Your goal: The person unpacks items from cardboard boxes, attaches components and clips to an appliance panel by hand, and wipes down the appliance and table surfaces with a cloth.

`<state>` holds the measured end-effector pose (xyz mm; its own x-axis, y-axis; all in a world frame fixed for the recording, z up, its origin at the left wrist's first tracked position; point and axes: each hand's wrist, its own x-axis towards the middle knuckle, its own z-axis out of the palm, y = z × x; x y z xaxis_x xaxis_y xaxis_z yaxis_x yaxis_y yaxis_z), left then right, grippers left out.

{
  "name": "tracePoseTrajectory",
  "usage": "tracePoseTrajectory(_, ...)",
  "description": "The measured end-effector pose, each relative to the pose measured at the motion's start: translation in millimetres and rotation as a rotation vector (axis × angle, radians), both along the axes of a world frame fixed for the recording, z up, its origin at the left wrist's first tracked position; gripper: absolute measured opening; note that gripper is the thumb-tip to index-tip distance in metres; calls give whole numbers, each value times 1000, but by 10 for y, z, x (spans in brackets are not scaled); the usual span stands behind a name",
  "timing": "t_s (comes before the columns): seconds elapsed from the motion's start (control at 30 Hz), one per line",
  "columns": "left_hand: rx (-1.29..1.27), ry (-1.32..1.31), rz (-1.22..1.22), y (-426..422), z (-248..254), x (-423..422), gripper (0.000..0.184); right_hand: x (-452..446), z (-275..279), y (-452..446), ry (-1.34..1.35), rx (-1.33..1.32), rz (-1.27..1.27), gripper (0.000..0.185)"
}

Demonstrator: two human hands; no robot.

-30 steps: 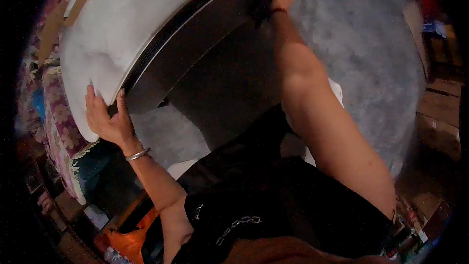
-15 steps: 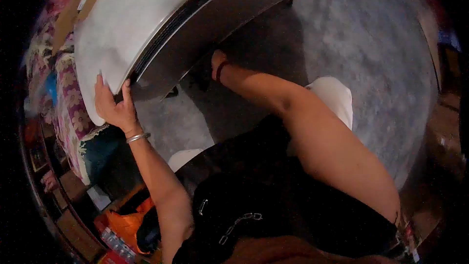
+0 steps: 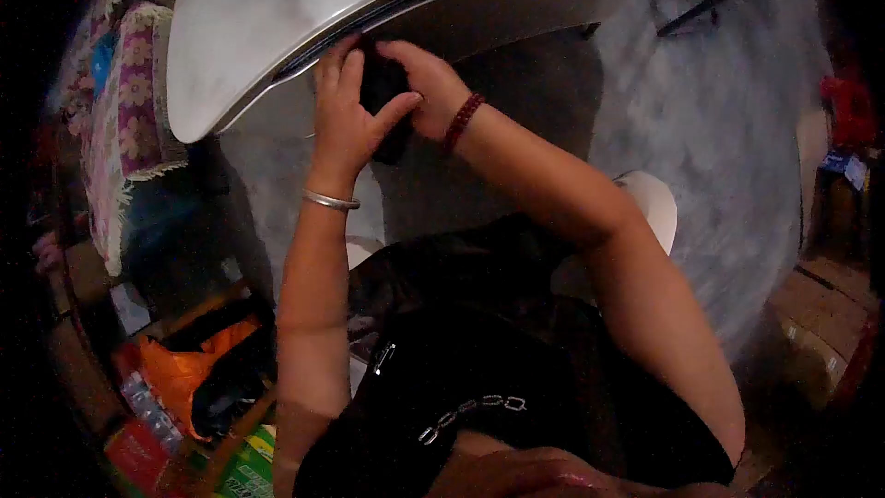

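A black object (image 3: 380, 97), its kind too dark to make out, is between my two hands below the edge of a white-topped piece of furniture (image 3: 267, 9). My left hand (image 3: 350, 111) is on its left side, fingers pointing up near the dark edge strip and thumb reaching across the object. My right hand (image 3: 429, 88) is curled around the other side, its fingertips partly hidden. The two hands almost meet at the left thumb. My left wrist carries a silver bangle (image 3: 332, 200), and a dark red bead bracelet (image 3: 463, 122) is on my right wrist.
Left of the white top hangs a purple floral cloth (image 3: 138, 83) with a fringe. Lower left lie an orange bag (image 3: 180, 373) and a green package (image 3: 247, 466). Cardboard boxes (image 3: 825, 314) stand at the right. Thin dark legs (image 3: 710, 5) rest on the grey floor (image 3: 719, 120).
My left hand has left the white top's corner and moved right. My right hand has come up from below the edge, and the black object now shows between both hands. The view has shifted.
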<state>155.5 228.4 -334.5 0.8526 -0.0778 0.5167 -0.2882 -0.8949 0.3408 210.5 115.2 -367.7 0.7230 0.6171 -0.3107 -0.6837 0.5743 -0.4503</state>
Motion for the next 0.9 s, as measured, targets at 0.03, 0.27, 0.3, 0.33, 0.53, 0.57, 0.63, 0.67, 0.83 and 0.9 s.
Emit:
tracePoseTrajectory(0.03,-44,15,5,51,-34,7,65,13,45,7,-17,50,-3,25)
tracePoseTrajectory(0.27,-267,144,7,83,-303,-94,44,-218,133,-273,-7,-7,3,30)
tracePoseTrajectory(0.3,-220,123,24,104,-323,-114,41,-176,65,-293,19,-21,23,31)
tracePoseTrajectory(0.33,-172,102,41,99,-334,-137,40,-140,126,-322,93,-11,50,33)
tracePoseTrajectory(0.53,-183,-5,-26,108,-204,-254,37,232,367,-462,18,-316,-3,31)
tracePoseTrajectory(0.57,-193,-1,-39,98,-159,-264,36,352,282,-460,27,-337,2,34)
tracePoseTrajectory(0.63,-206,-78,-46,105,-161,-221,36,539,8,-417,47,-366,12,41)
tracePoseTrajectory(0.67,-218,-120,-49,99,-99,-220,35,539,12,-466,23,-201,72,41)
tracePoseTrajectory(0.83,3,45,106,-69,-24,-288,34,509,41,-388,38,-173,27,41)
tracePoseTrajectory(0.9,70,87,140,-41,-89,-208,33,617,-139,-527,-48,-55,133,40)
